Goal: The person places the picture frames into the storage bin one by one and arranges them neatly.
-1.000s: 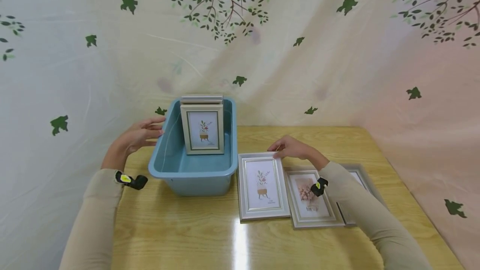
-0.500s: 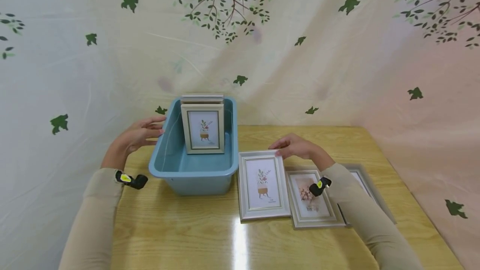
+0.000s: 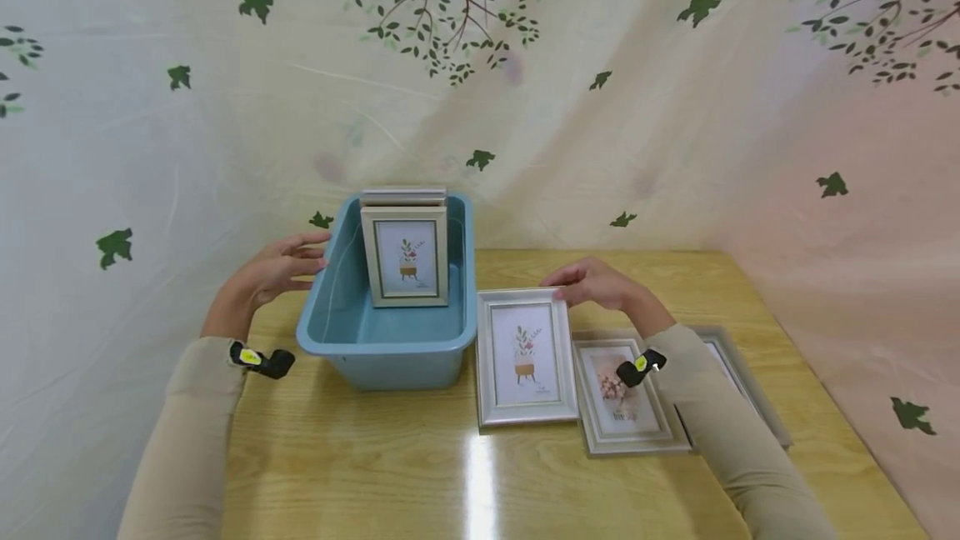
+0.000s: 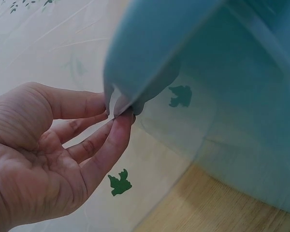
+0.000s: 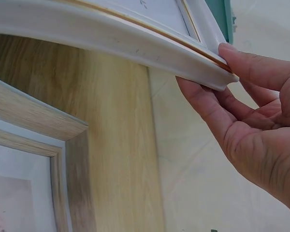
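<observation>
A blue plastic bin (image 3: 386, 371) stands on the left part of the table, and my left hand (image 3: 288, 267) pinches its left rim, seen close up in the left wrist view at the bin's edge (image 4: 150, 48). My right hand (image 3: 600, 286) holds a silver-white picture frame (image 3: 527, 357) by its upper right corner. Thumb on top and fingers below pinch that frame corner (image 5: 203, 72) in the right wrist view, where it is lifted off the wood. Inside the bin a cream picture frame (image 3: 406, 257) stands upright, with another frame (image 3: 403, 197) behind it.
Right of the held frame lies a beige picture frame (image 3: 619, 394) with a pink flower print. Partly under the right sleeve lies a grey frame (image 3: 757, 386). A leaf-printed cloth (image 3: 540, 165) hangs behind the wooden table (image 3: 360, 473).
The right hand has moved slightly up and away, raising the silver-white frame's far edge and shifting it back from the table's front. The left hand and the bin stay put.
</observation>
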A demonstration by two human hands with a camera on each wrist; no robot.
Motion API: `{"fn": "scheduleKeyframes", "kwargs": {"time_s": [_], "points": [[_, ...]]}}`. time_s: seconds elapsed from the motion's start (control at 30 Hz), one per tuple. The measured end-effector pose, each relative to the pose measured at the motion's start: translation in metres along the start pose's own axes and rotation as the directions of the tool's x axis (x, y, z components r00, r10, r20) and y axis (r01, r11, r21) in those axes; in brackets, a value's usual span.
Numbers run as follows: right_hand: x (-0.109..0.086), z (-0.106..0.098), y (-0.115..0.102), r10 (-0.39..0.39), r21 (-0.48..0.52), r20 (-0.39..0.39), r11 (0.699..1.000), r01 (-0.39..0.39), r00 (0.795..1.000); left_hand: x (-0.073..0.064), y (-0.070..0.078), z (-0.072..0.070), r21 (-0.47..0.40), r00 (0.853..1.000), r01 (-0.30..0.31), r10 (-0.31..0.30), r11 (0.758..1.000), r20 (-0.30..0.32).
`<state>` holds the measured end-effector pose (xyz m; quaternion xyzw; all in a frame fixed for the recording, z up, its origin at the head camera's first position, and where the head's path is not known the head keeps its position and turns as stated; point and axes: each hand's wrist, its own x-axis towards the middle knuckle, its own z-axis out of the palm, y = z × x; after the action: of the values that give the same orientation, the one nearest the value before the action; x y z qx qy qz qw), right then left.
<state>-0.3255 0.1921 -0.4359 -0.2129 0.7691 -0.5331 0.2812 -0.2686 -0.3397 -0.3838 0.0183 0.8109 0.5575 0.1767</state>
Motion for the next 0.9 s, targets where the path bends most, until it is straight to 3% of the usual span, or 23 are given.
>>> {"fn": "scheduleKeyframes", "kwargs": {"time_s": [0.2, 0.47, 0.9], "points": [[-0.003, -0.007, -0.006, -0.028, -0.061, -0.026, 0.998, 0.027, 0.999, 0.0, 0.001, 0.001, -0.001, 1.0, 0.002, -0.002, 1.0, 0.002], [-0.007, -0.014, -0.021, -0.107, -0.059, -0.036, 0.993, 0.105, 0.994, -0.001, 0.001, 0.0, -0.011, 1.0, 0.01, -0.01, 1.0, 0.005], [-0.016, -0.029, -0.048, -0.143, -0.149, -0.056, 0.98, 0.134, 0.988, -0.004, -0.002, 0.001, -0.001, 1.0, -0.001, 0.001, 1.0, 0.006]]}}
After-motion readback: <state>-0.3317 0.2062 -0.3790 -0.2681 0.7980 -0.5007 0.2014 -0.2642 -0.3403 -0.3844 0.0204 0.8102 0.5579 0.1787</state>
